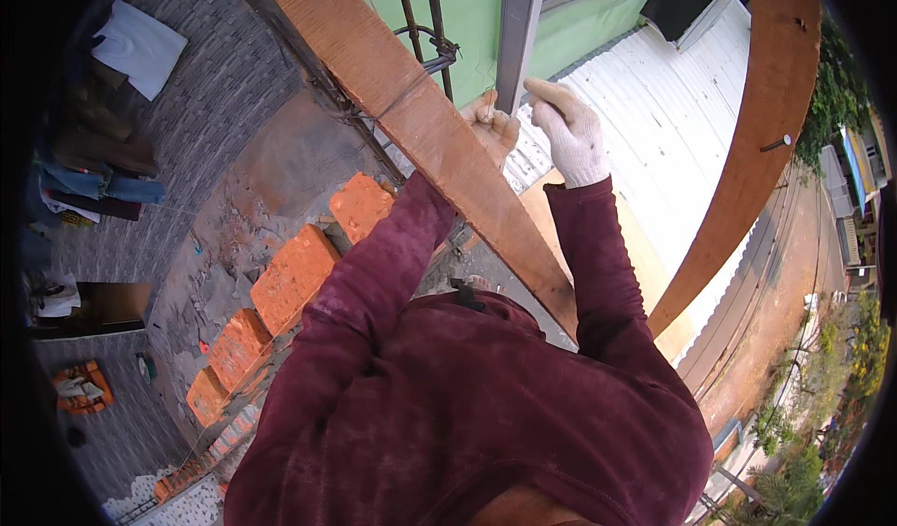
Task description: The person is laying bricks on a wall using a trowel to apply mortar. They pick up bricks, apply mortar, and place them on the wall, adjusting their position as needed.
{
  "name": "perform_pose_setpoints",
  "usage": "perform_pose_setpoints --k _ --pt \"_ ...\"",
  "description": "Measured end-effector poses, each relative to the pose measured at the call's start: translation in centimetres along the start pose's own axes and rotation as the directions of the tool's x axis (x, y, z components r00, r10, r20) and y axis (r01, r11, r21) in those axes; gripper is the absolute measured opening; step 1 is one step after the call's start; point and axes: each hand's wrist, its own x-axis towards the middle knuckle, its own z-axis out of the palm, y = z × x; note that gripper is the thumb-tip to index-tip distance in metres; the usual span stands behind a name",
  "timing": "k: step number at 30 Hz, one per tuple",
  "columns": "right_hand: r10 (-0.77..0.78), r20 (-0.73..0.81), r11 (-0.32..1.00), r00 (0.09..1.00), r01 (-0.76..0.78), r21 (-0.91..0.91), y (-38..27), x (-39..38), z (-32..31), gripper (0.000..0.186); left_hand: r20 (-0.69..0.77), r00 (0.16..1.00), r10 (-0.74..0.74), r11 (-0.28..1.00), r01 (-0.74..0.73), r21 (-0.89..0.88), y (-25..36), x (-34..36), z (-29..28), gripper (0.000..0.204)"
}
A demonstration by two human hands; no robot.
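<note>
My left hand (495, 132), in a pale work glove, is partly hidden behind a long wooden plank (402, 106) that slants across in front of my chest. Its fingers are curled in a pinch, and a thin wire (492, 70) rises from them beside a grey metal post (519, 35). Just right of the post's lower end, my right hand (572, 138) wears a white knitted glove with dirty fingertips. Its fingers are bent together toward the post; whatever lies between them is too small to make out.
Orange bricks (295, 279) line a wall at lower left. Reinforcing bars (437, 31) stand before the green wall (476, 21). At right, a curved-looking board (738, 171) carries a protruding nail (775, 143) above white corrugated roofing (663, 115). A street lies far below.
</note>
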Motion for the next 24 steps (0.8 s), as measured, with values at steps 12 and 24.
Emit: perform_pose_setpoints --k 12,24 --pt "0.135 0.736 0.945 0.663 -0.309 0.105 10.9 16.4 0.0 0.027 0.227 0.966 0.125 0.991 -0.110 -0.077 -0.2 1.1 6.1 0.034" --pt "0.294 0.333 0.606 0.896 -0.444 0.660 7.1 11.0 -2.4 0.025 0.239 0.886 0.397 0.502 -0.428 0.752 -1.0 -2.6 8.2 0.037"
